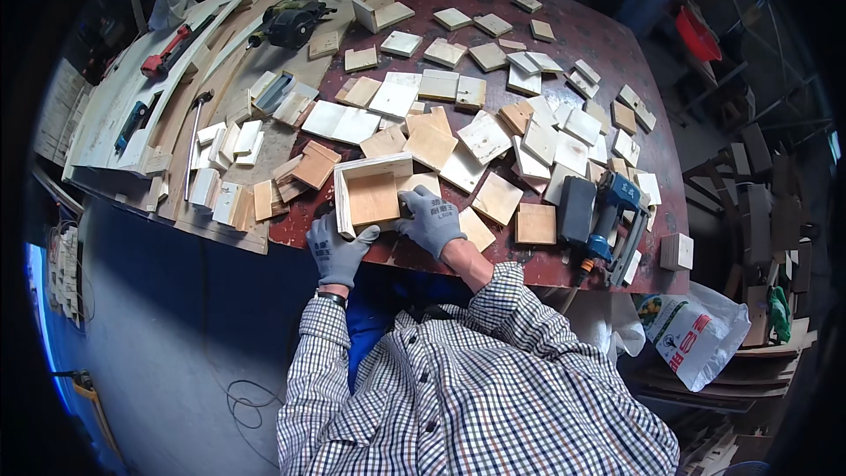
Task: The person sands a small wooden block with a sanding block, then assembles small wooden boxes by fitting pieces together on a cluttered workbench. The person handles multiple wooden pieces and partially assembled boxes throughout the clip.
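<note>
A small open wooden box made of thin plywood pieces stands on its side near the front edge of the dark red table. My left hand, in a grey glove, grips the box's lower left corner. My right hand, also gloved, presses against the box's right side. Both forearms wear a checked shirt.
Several square plywood pieces lie scattered across the table. A blue nail gun rests at the right front. A power saw, a red-handled tool and long boards lie at the left. A white bag sits below right.
</note>
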{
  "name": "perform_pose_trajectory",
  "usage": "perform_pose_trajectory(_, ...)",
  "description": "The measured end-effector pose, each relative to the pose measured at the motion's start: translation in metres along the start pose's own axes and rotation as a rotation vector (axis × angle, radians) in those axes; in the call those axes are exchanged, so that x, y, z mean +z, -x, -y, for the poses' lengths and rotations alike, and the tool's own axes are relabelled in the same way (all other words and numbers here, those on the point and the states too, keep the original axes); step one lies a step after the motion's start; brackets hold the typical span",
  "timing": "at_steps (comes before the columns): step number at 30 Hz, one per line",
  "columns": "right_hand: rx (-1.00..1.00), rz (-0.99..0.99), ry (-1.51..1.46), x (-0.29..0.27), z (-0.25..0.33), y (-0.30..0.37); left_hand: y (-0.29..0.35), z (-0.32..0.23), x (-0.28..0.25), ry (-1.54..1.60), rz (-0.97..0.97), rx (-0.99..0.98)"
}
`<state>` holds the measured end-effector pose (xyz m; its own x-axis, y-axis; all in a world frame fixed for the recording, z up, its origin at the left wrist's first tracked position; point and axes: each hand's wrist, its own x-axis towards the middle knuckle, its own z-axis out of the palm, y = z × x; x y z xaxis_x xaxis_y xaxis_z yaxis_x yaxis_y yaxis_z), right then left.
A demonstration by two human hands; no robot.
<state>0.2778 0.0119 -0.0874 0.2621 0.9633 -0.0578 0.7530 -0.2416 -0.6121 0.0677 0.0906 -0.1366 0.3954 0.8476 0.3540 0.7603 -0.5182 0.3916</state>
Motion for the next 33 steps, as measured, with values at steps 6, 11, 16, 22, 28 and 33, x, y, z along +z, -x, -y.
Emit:
perform_pose_trajectory(6,-0.130,0.046,0.112,-0.001,-0.008,-0.002,0.005,0.010,0.016,-0.043,-0.072,-0.014)
perform_pose_trajectory(11,-0.150,-0.030,0.153,0.004,-0.008,0.009,0.005,0.008,0.018,-0.058,-0.091,0.000)
perform_pose_trajectory(16,-0.345,-0.185,0.001,-0.011,0.007,0.075,0.011,0.017,0.026,-0.034,-0.084,-0.014)
perform_pose_trajectory(22,0.235,-0.564,0.171,-0.068,-0.056,0.148,0.012,0.022,0.023,0.074,-0.096,-0.033)
perform_pose_trajectory(28,0.480,-0.460,0.477,-0.082,-0.092,0.162,0.013,0.022,0.029,0.100,-0.147,-0.019)
perform_pose_trajectory(33,0.413,-0.252,0.511,-0.079,-0.088,0.158,0.015,0.027,0.029,0.126,-0.104,-0.036)
